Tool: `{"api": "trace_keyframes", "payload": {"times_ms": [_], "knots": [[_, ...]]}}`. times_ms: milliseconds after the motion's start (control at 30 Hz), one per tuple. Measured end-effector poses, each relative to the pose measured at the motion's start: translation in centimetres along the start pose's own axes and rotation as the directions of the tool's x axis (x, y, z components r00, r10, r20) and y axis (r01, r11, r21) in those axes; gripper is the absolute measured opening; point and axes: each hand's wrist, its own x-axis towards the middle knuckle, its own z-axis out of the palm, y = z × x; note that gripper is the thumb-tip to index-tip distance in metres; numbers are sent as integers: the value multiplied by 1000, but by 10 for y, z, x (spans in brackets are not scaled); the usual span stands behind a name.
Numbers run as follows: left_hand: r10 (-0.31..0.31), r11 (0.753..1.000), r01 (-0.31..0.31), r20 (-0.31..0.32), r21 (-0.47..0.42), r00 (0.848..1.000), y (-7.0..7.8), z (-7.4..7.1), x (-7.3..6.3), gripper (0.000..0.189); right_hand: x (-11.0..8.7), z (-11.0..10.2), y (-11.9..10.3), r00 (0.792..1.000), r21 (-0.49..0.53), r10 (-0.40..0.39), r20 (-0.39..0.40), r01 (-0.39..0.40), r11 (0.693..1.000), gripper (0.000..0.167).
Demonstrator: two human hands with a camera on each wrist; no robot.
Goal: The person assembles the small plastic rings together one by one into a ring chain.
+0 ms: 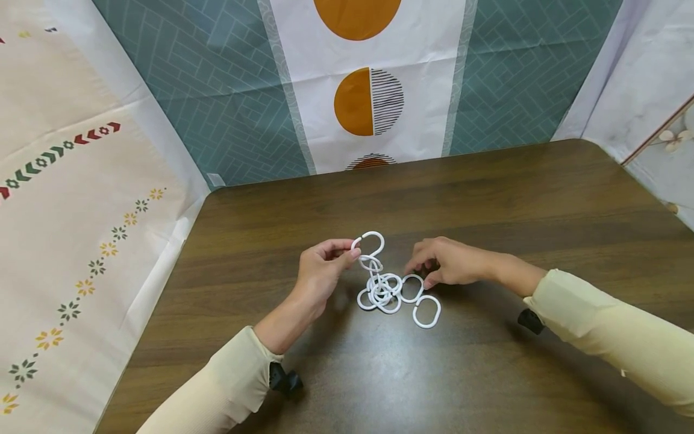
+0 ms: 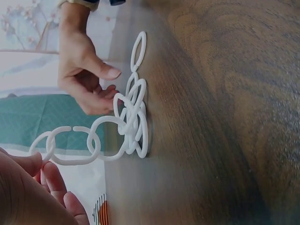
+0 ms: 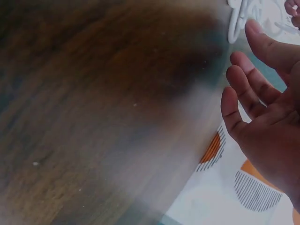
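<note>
White plastic C-shaped rings (image 1: 385, 289), hooked together as a chain, lie in a small heap on the brown table. Between thumb and fingers, my left hand (image 1: 321, 270) pinches the end ring (image 1: 382, 242) and holds it up. A few linked rings (image 2: 75, 161) run from it down to the heap in the left wrist view. Over the heap's right side is my right hand (image 1: 452, 260), thumb and index finger apart on either side of a ring (image 1: 413, 289). In the right wrist view its fingers (image 3: 243, 89) are loosely bent and hold nothing. One more ring (image 1: 426, 311) lies nearest the front.
The wooden table (image 1: 488, 374) reaches back to a teal and white patterned cloth (image 1: 233, 108). A cream embroidered cloth (image 1: 65, 241) hangs on the left, a pale floral one (image 1: 661, 120) on the right. Dark wrist devices (image 1: 284, 381) sit under both sleeves.
</note>
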Motion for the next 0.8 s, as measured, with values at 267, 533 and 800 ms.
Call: {"api": "trace_keyframes", "payload": {"times_ms": [267,533,800], "knots": [[-4,1000,4,15,6,1000,-1,0,1,20,-2,6,6,1000,-133,29,6,-28,991,26],[-15,1000,15,11,15,1000,0,-1,-1,19,0,11,9,999,-170,-13,-30,8,985,25],[-24,999,24,11,23,1000,0,-2,-1,19,-3,19,10,995,-227,-66,-80,46,973,23]]}}
